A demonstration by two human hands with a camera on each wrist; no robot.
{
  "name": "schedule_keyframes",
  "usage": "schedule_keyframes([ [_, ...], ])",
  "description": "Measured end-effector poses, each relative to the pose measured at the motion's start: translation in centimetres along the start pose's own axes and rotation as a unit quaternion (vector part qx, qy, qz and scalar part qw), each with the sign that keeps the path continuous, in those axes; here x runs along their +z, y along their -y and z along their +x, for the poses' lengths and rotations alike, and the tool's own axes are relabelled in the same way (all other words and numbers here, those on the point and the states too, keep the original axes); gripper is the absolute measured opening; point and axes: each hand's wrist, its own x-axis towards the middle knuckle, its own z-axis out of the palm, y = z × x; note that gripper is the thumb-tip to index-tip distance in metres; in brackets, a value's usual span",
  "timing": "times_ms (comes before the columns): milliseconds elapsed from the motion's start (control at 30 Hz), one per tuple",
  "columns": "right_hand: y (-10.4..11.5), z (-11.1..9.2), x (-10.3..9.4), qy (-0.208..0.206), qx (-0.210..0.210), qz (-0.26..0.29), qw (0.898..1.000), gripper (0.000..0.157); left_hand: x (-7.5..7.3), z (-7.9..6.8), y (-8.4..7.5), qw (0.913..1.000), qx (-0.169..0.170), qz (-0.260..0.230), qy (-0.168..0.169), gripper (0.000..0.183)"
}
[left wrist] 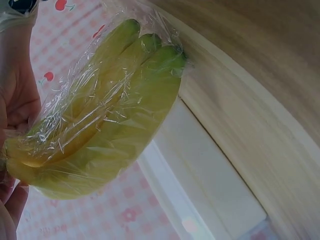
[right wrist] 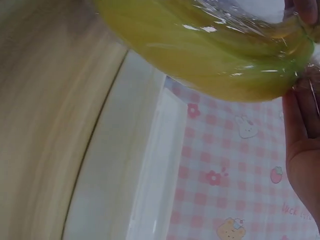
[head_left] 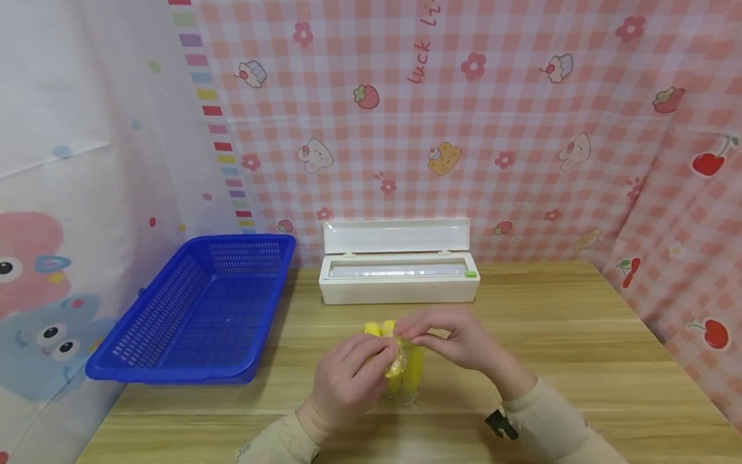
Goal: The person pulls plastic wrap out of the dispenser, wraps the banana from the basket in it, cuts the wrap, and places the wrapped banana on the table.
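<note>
A bunch of yellow bananas [left wrist: 115, 115] with green tips is wrapped in clear, wrinkled cling film [left wrist: 107, 102]. The bunch is held up over the table, its stem end between both hands. My left hand [head_left: 355, 380] grips the bunch near its stem end, fingers curled over it. On the other side, my right hand [head_left: 452, 335] pinches the film at that same end with thumb and fingertips. In the right wrist view the bananas [right wrist: 215, 60] show from their outer curve. The fingers partly hide the stem.
Behind the hands stands a white cling film dispenser [head_left: 400, 291] with its lid [head_left: 397, 236] raised and a roll inside. A blue plastic basket [head_left: 174, 374] sits at the left of the wooden table [head_left: 580, 361]. Patterned cloth [head_left: 406, 129] hangs at the back and sides.
</note>
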Motion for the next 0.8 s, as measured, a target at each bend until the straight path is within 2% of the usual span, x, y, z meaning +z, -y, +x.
schedule_keyframes([
  [167,-0.8,-0.4,0.6,-0.004,-0.088,-0.024,0.996,0.009,-0.1,-0.8,-0.1,0.9998,-0.016,0.007,0.013,0.025],
  [400,-1.4,-0.7,0.9,-0.014,-0.152,-0.089,0.984,0.011,0.1,-1.2,-0.1,0.9988,-0.044,0.007,0.018,0.023],
  [633,-1.6,-1.0,0.9,-0.010,-0.178,-0.142,0.974,0.019,0.4,-1.1,0.1,0.9979,-0.063,0.011,0.012,0.019],
  [800,-1.6,-1.1,0.6,-0.002,-0.143,-0.105,0.984,0.027,0.5,-1.2,0.1,0.9977,-0.065,0.010,0.017,0.019],
])
